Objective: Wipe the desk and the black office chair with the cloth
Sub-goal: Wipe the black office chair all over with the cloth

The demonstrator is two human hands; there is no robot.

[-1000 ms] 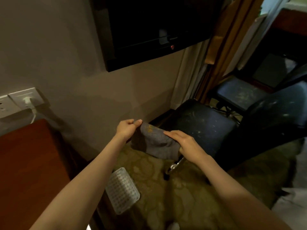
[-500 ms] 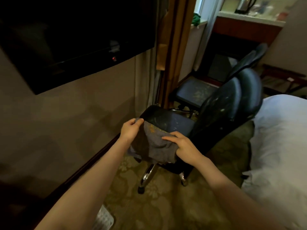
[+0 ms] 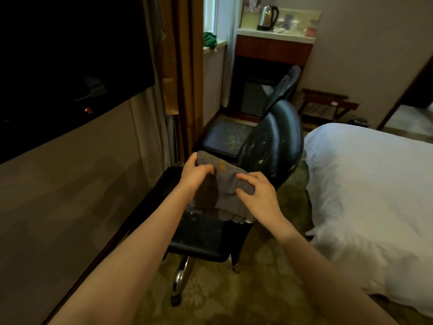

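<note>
A grey cloth (image 3: 225, 184) with a yellowish stain hangs between both hands, above the seat of the black office chair (image 3: 199, 235). My left hand (image 3: 195, 174) grips the cloth's upper left edge. My right hand (image 3: 257, 195) pinches its right side. The chair's seat and backrest (image 3: 271, 146) carry pale specks and smears. Its chrome base (image 3: 180, 275) stands on the carpet. The desk is out of view.
A second black chair (image 3: 227, 134) stands behind the first, by the curtain. A white bed (image 3: 375, 195) lies close on the right. A dark wall TV (image 3: 70, 66) hangs at the left. A kettle (image 3: 268, 17) sits on a far counter.
The view has swung right from the desk corner toward the chair and bed. Both hands kept hold of the cloth and now hang over the chair's seat, with the cloth bunched more.
</note>
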